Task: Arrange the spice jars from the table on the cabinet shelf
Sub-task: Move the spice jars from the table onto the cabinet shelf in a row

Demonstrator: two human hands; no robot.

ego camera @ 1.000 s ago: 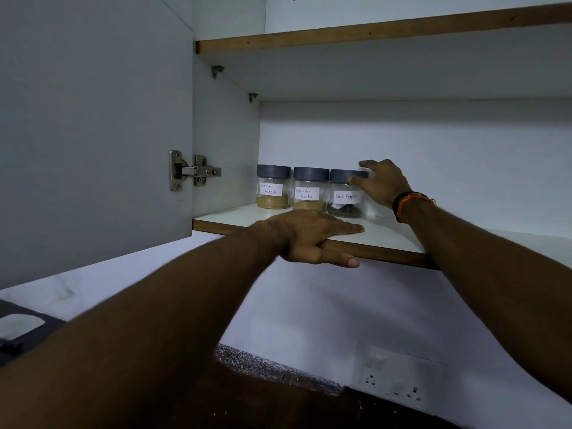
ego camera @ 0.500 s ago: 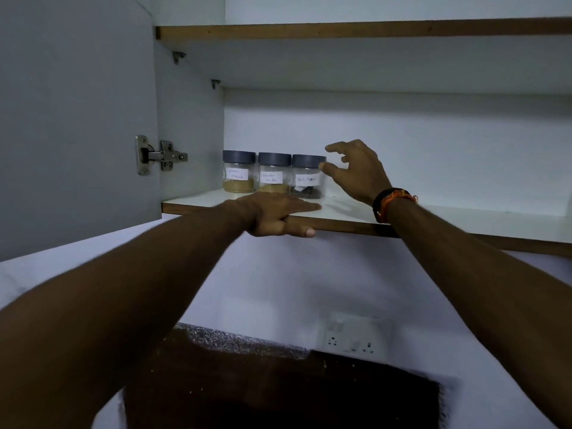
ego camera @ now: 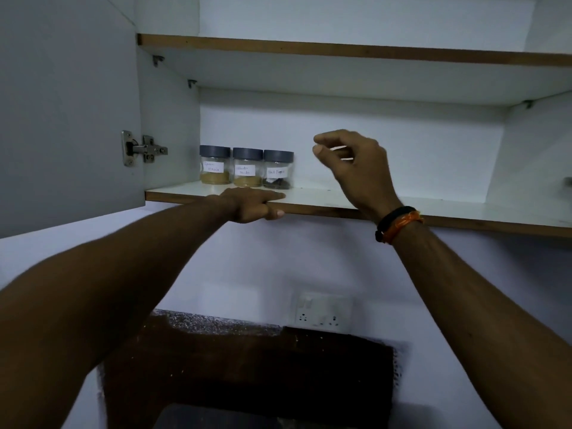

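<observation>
Three clear spice jars with grey lids and white labels stand in a row at the back left of the cabinet shelf (ego camera: 340, 201): a left jar (ego camera: 215, 165) and a middle jar (ego camera: 247, 167) with tan powder, and a right jar (ego camera: 277, 169) with dark contents. My left hand (ego camera: 252, 205) rests on the shelf's front edge just in front of the jars, fingers flat on top and thumb under the edge. My right hand (ego camera: 353, 162) hovers to the right of the jars, clear of them, fingers loosely curled and holding nothing.
The open cabinet door (ego camera: 68, 113) with its hinge (ego camera: 142, 148) stands at the left. An upper shelf (ego camera: 340, 52) runs above. Below are a white wall with a socket plate (ego camera: 318, 311) and a dark countertop (ego camera: 247, 366).
My right hand has let go of the right jar and drawn back to the right, away from it. My left hand stays on the shelf edge. The view has pulled back.
</observation>
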